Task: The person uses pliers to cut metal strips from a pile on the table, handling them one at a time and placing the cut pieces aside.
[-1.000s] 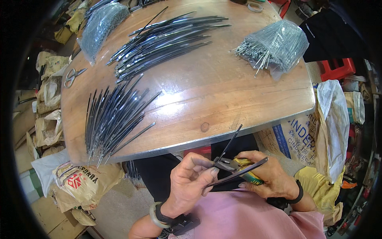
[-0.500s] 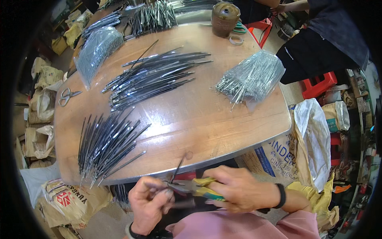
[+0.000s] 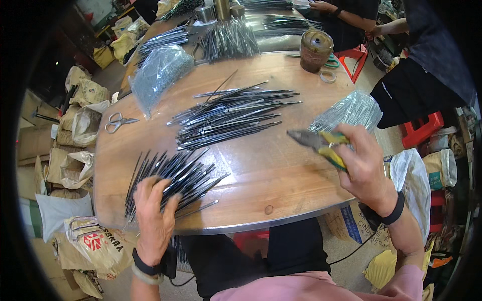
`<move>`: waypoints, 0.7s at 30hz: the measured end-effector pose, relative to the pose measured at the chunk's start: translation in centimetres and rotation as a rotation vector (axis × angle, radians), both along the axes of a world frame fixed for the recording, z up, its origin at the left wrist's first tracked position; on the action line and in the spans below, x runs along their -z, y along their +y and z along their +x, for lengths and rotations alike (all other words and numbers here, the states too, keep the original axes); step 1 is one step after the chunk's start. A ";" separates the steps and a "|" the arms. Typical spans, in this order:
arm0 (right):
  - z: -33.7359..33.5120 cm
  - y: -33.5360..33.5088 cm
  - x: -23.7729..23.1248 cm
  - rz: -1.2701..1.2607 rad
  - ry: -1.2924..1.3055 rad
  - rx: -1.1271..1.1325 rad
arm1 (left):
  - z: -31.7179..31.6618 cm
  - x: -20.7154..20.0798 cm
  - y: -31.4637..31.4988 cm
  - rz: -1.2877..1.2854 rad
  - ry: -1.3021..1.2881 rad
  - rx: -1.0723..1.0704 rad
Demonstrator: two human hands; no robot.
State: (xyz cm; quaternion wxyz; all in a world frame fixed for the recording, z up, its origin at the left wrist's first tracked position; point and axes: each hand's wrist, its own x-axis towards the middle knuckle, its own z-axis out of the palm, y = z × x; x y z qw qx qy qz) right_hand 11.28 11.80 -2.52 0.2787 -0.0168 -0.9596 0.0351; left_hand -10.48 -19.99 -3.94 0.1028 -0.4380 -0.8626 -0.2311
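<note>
Over at the wooden table [image 3: 291, 183], the left hand [image 3: 154, 208] curves its fingers above dark strips [image 3: 191, 176]; the right hand [image 3: 365, 168] grips yellow-handled pliers [image 3: 320, 142] near a clear bag of wires [image 3: 349, 111].

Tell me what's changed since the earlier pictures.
The left hand has moved forward and left from the yellow-handled pliers to the nearer pile of black strips; it held a strip before, but whether it grips one now is unclear. The right hand has swung forward and right over the table, still gripping the pliers. Scissors, farther pile and bagged rods lie as before.
</note>
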 end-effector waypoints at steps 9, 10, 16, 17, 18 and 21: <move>2.2 -0.4 -1.6 -0.136 0.224 0.099 | -4.8 1.0 10.4 -0.007 -0.010 0.173; 2.7 -0.3 -1.3 -0.167 0.264 0.158 | -5.0 1.6 11.4 -0.047 0.108 0.134; 6.2 0.7 0.2 -0.316 0.300 0.377 | -6.4 2.9 12.9 -0.260 0.201 0.145; 6.2 1.2 0.6 -0.327 0.298 0.386 | -6.5 2.5 12.9 -0.273 0.182 0.153; 6.3 1.7 0.9 -0.347 0.322 0.361 | -6.7 2.3 13.1 -0.284 0.181 0.160; 6.4 0.8 0.2 -0.403 0.464 0.309 | -7.6 1.4 13.1 -0.196 0.174 0.258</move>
